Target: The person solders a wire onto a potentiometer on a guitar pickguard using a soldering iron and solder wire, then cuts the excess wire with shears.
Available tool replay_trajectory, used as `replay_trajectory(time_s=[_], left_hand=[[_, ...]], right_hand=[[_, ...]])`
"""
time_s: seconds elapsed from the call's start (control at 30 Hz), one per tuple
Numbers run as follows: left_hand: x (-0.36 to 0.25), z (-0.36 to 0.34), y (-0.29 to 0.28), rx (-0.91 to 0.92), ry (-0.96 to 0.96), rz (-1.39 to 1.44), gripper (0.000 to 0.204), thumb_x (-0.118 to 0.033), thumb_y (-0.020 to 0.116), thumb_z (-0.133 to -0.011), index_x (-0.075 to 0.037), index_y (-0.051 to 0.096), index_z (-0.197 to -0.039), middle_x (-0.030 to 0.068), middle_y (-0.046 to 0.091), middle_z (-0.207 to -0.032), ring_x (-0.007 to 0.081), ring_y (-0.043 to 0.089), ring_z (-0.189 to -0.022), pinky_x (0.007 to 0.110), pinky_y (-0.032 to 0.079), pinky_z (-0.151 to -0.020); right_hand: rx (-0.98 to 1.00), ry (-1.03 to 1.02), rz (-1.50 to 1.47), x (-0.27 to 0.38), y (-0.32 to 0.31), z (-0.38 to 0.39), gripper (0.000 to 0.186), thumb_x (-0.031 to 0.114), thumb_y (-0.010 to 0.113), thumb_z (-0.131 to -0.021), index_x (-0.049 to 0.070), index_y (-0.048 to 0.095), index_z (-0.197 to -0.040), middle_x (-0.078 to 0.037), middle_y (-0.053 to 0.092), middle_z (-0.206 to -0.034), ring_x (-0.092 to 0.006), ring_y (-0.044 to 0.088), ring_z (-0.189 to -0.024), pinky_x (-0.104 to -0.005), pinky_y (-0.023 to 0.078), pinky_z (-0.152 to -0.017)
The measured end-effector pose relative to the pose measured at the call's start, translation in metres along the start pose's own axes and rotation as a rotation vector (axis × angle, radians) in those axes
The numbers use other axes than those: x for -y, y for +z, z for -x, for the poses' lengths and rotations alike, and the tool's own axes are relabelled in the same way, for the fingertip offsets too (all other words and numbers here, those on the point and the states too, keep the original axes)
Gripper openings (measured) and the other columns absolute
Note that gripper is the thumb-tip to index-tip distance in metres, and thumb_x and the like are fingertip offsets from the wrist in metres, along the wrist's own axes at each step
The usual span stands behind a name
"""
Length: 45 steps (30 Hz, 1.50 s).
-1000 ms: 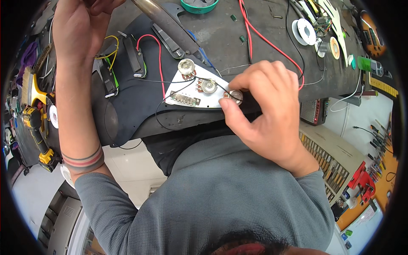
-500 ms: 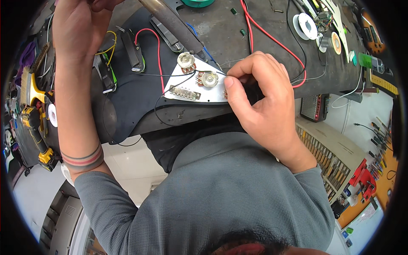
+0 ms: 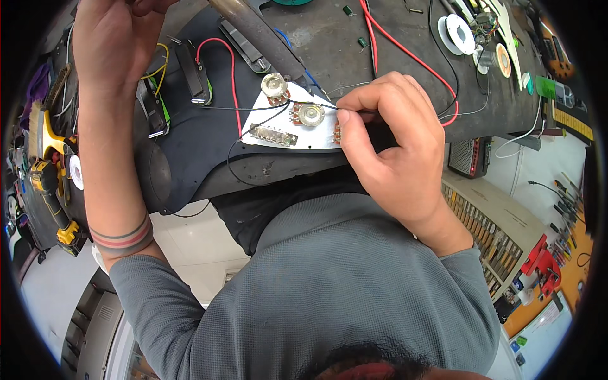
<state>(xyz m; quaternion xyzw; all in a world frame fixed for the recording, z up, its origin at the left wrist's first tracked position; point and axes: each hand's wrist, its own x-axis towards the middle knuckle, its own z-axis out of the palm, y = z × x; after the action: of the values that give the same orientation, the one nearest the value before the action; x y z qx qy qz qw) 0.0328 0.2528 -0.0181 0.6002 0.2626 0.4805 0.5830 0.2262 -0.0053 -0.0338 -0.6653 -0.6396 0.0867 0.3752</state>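
Observation:
My right hand [image 3: 402,126] pinches a thin black wire [image 3: 326,105] between thumb and index finger. It is over the right end of a white pickguard control plate [image 3: 253,132] lying face down. On the plate sit two round potentiometers [image 3: 311,114] [image 3: 274,85] and a slotted switch [image 3: 273,135]. Part of a third potentiometer [image 3: 337,133] shows beside my thumb. My left hand [image 3: 120,38] is up at the top left, fingers curled, its grip cut off by the upper edge. A thick soldering iron [image 3: 259,38] slants down from there, its end near the potentiometers.
A black pickguard [image 3: 196,149] with several pickups [image 3: 193,73] lies under the plate. Red cables [image 3: 411,60], a white spool [image 3: 459,35] and a solder spool [image 3: 502,60] are at the right. A yellow drill [image 3: 47,183] and a brush [image 3: 41,130] lie at the left.
My right hand has shifted slightly right, drawing along the black wire, and more of the third potentiometer shows. The soldering iron stays nearly in place.

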Motion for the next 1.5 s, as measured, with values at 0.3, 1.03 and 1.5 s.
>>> replay_trajectory(time_s=[0.3,1.03,1.5], left_hand=[[0.029,-0.029,-0.052,0.182,-0.291,0.502,0.032,-0.037,0.061,-0.116,-0.008,0.073,-0.111,-0.0073,0.063,-0.074,0.0022,0.040,-0.052,0.022,0.031,-0.052],[0.001,0.008,0.017,0.039,0.076,-0.002,0.031,-0.036,0.062,-0.115,-0.008,0.074,-0.110,-0.0041,0.067,-0.076,0.0037,0.045,-0.052,0.022,0.033,-0.051],[0.003,0.005,0.006,0.034,0.040,-0.031,0.032,-0.037,0.062,-0.115,-0.008,0.074,-0.110,-0.0031,0.067,-0.076,0.0039,0.044,-0.052,0.022,0.034,-0.052]], right_hand=[[0.006,0.085,-0.078,0.004,0.004,0.001,0.017,0.000,0.081,-0.084,0.008,0.069,-0.091,-0.005,0.070,-0.087,-0.0276,0.068,-0.079,-0.0418,0.052,-0.076],[0.032,0.077,-0.056,0.003,0.004,0.002,0.018,-0.005,0.078,-0.090,0.002,0.064,-0.098,-0.007,0.064,-0.089,-0.0203,0.062,-0.079,-0.0330,0.052,-0.070],[-0.087,-0.030,-0.044,-0.002,0.014,0.006,0.026,0.001,0.087,-0.077,0.009,0.065,-0.089,-0.006,0.063,-0.086,-0.0277,0.061,-0.077,-0.0417,0.049,-0.069]])
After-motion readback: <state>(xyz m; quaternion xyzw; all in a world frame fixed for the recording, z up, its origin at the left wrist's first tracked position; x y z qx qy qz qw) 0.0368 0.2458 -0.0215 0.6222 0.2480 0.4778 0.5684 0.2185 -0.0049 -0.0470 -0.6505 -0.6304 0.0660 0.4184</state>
